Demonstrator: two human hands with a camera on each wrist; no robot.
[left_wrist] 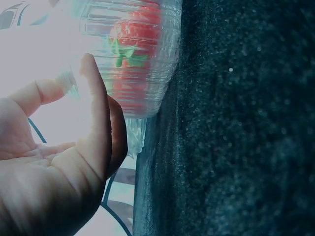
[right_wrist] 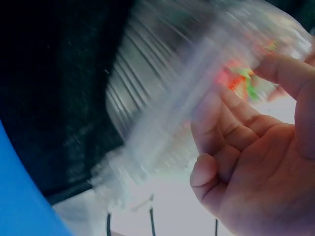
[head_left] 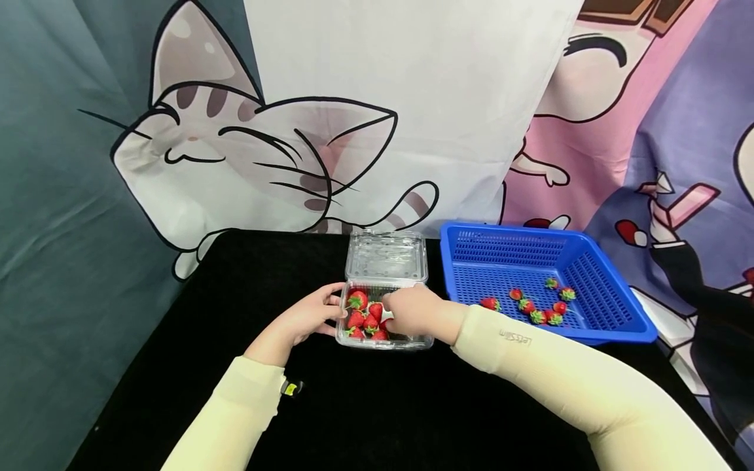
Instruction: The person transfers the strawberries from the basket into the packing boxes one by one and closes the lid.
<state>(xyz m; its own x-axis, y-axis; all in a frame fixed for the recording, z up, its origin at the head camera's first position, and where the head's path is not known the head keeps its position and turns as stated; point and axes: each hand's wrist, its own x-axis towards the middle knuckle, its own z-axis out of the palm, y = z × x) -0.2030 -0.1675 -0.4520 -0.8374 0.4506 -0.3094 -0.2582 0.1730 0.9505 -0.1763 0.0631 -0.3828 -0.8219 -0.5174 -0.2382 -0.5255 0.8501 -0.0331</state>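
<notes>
A clear plastic clamshell box (head_left: 385,343) stands on the black cloth with its lid (head_left: 386,256) tipped back. Several red strawberries (head_left: 365,317) with green leaves fill its left part. My left hand (head_left: 312,314) rests against the box's left side, its fairly straight fingertips touching the rim and wall; through that wall a strawberry (left_wrist: 135,32) shows in the left wrist view. Reaching down inside the box's right part, my right hand (head_left: 415,311) pinches a strawberry (right_wrist: 241,81) between thumb and fingers, the other fingers curled. The fruit is partly hidden by the hand and blurred.
To the right is a blue plastic basket (head_left: 612,288) with several loose strawberries (head_left: 537,316) on its bottom; my right forearm passes over the basket's near left corner. Black cloth (head_left: 377,405) covers the table, and a printed cat curtain (head_left: 247,163) hangs behind.
</notes>
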